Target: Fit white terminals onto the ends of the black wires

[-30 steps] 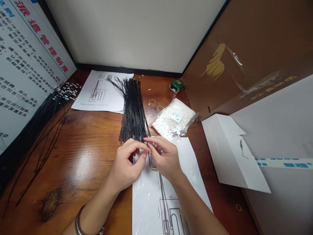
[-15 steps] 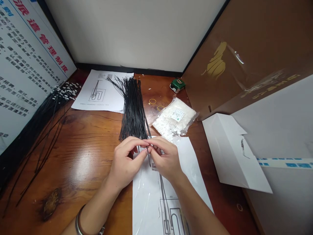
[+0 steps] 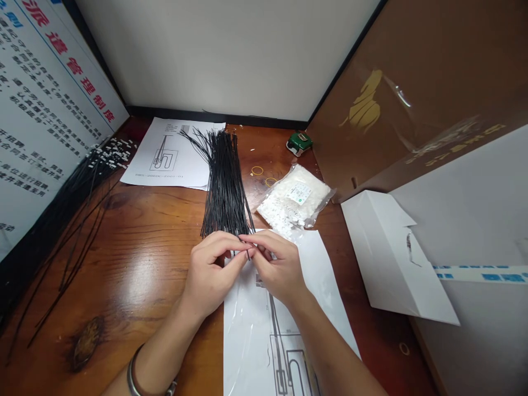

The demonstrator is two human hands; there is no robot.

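My left hand point(image 3: 211, 275) and my right hand point(image 3: 281, 265) meet fingertip to fingertip over the upper part of a printed drawing sheet point(image 3: 247, 341). Both are closed in a pinch on a thin black wire point(image 3: 248, 255), of which only a short piece shows between the fingertips. Whether a small part sits on its end is hidden by my fingers. Just beyond the hands lies a thick bundle of black wires point(image 3: 225, 187). To the right of it is a clear plastic bag of small white connectors point(image 3: 295, 198), some spilling from its near end.
At the left lie more black wires with white ends point(image 3: 109, 154). A second drawing sheet point(image 3: 142, 159) is partly under the bundle. A green tape measure point(image 3: 300, 144), rubber bands point(image 3: 257, 171) and a folded white card point(image 3: 383, 253) are on the right. Panels stand around the table.
The black wire's piece hanging below my fingertips looks much shorter now. My fingers have shifted slightly; both hands stay together in the same place.
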